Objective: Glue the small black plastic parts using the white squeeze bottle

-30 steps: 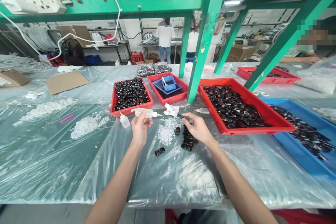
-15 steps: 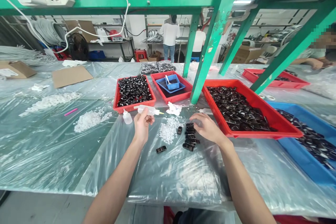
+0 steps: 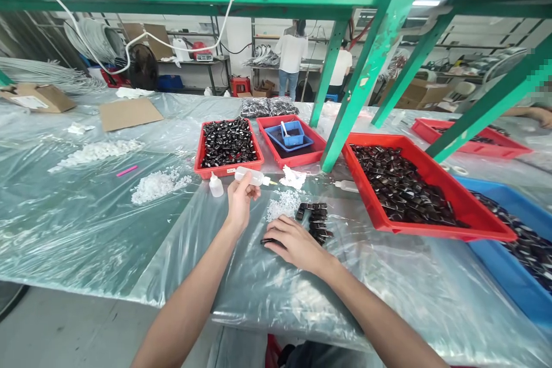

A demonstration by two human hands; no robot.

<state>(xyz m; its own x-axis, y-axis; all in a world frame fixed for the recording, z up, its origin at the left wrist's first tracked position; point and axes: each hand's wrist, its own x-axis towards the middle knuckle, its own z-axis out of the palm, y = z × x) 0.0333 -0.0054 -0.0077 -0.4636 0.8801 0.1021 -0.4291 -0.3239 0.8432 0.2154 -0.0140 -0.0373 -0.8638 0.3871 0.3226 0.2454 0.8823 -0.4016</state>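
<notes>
While L hand [image 3: 241,199] still pinches btl [image 3: 249,176], R hand [image 3: 295,241] is now off blk row [image 3: 318,219], left + nearer, at lone blk pc [image 3: 268,240], fingers curled round; can't tell if pinching.

Scene was bright overall, light cool white. Lit lamp [image 3: 426,3] showed top right; corner just past it went dim. Sheet [image 3: 431,282] threw glare: pale streaks, washed-out patches, strong near front edge. Black parts [image 3: 319,223] read very dark, small highlights only. White bits [image 3: 284,203] looked nearly blown out, pieces hard to separate. Background went soft, fine detail lost. Wide lens warped edges; blue tray [image 3: 504,282] looked stretched. Pixel blocks [image 3: 542,72] masked patch at right edge.
</notes>
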